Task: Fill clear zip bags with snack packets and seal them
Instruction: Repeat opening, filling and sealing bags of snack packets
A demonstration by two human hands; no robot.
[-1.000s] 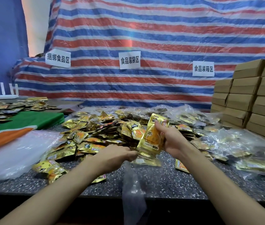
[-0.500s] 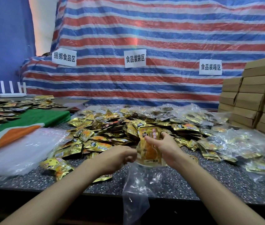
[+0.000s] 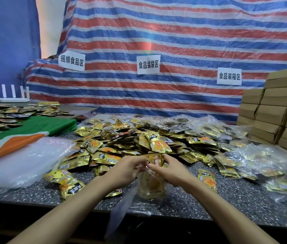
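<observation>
Hands meet over the near edge of the table (image 3: 227, 196): our left hand (image 3: 125, 170) and right hand (image 3: 170, 170) each pinch the mouth of the clear bag (image 3: 121, 208), probably lining up the zip for sealing. Packets (image 3: 150, 186) sit inside it, below our grip. Beyond lies the loose pile (image 3: 130, 140), kept within reach; filled bags (image 3: 255, 159) rest right.

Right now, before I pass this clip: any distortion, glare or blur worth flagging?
Head view: wide-angle bowing tilts the cardboard boxes at the right edge; glare spots flare on the loose snack packets and the filled bags; the clear zip bag pinched by the left hand and right hand looks soft; the wall signs read sharply.
</observation>
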